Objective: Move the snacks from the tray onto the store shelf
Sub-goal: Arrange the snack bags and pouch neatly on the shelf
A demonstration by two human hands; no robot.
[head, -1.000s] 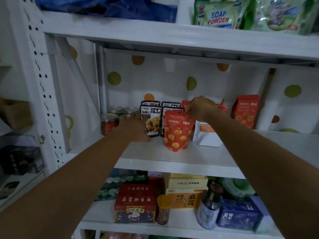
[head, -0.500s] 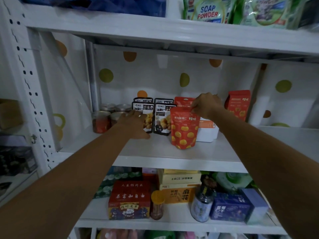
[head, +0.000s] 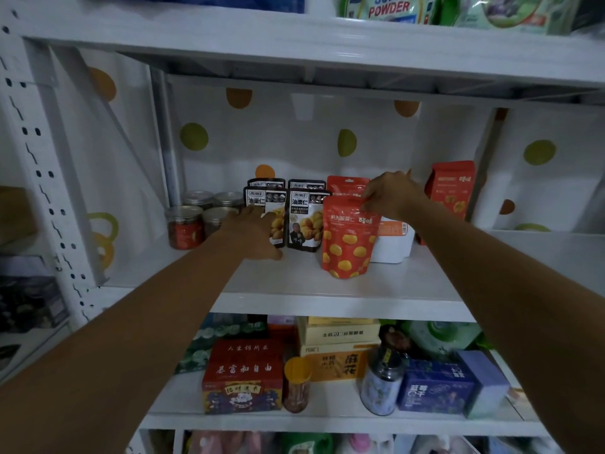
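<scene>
Red pouch (head: 347, 244), likely light and floppy, pinched at its top seal by right hand (head: 391, 194); left hand (head: 250, 232) on neighbouring black pouch (head: 262, 199), grip unclear.

I see the red pouch (head: 348, 244) standing upright on the white shelf (head: 393, 283), forward of the other packs. It is sealed and printed with yellow rounds, and its top edge is pinched by the right hand (head: 389, 194). A second red pouch (head: 343, 186) stands right behind it, mostly hidden. To the left I make out black-and-white pouches in two rows. The front right pouch (head: 306, 221) is upright just beside the red one. The front left pouch (head: 262, 198) is upright too, with the left hand (head: 252, 231) against its lower face. Of the back pair (head: 265, 183) only the tops show.
</scene>
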